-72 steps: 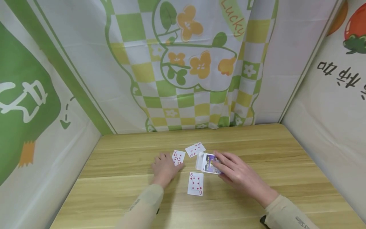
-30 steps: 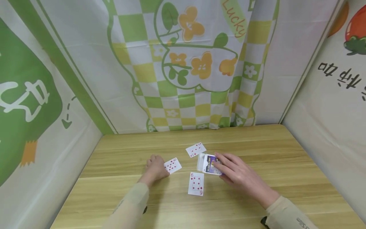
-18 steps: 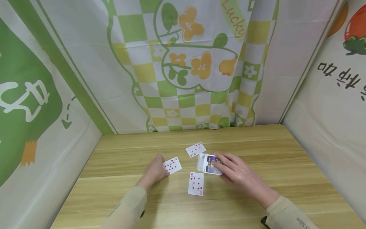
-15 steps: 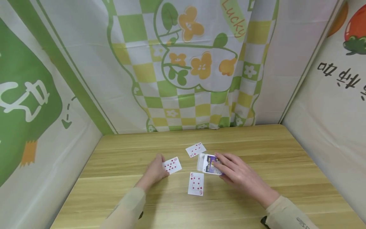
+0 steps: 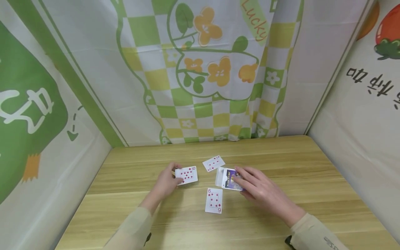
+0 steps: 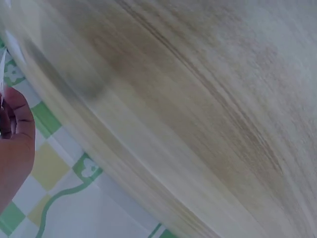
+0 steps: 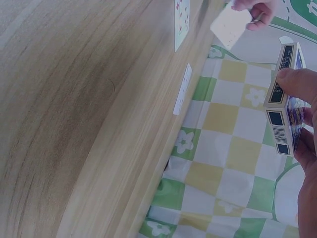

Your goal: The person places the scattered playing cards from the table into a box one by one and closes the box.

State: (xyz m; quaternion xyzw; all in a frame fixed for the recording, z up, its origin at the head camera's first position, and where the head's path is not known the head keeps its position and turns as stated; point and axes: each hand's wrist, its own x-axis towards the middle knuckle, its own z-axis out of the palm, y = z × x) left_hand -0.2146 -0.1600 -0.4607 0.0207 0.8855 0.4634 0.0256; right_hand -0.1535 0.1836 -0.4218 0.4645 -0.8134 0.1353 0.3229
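Observation:
My left hand (image 5: 165,181) pinches a red-diamond playing card (image 5: 189,174), thumb on its face and fingers behind its far edge. The left wrist view catches only part of this hand (image 6: 17,124) at the left border, with a thin white edge of the card beside the fingertips. On the right, my other hand (image 5: 260,189) grips a purple and white card box (image 5: 232,179) whose white end flap stands open toward the left. In the right wrist view, the thumb presses the side of the box (image 7: 285,99).
Two more diamond cards lie face up on the wooden table (image 5: 268,222): one marked 3 (image 5: 214,163) beyond the box, one marked 6 (image 5: 214,200) nearer me. A checkered green and yellow curtain (image 5: 200,114) hangs along the far edge; printed cloth walls flank both sides.
From over the card on the table, my left hand drew it leftward, then shifted its grip and now pinches it, turned slightly. My right hand and the box stay in place.

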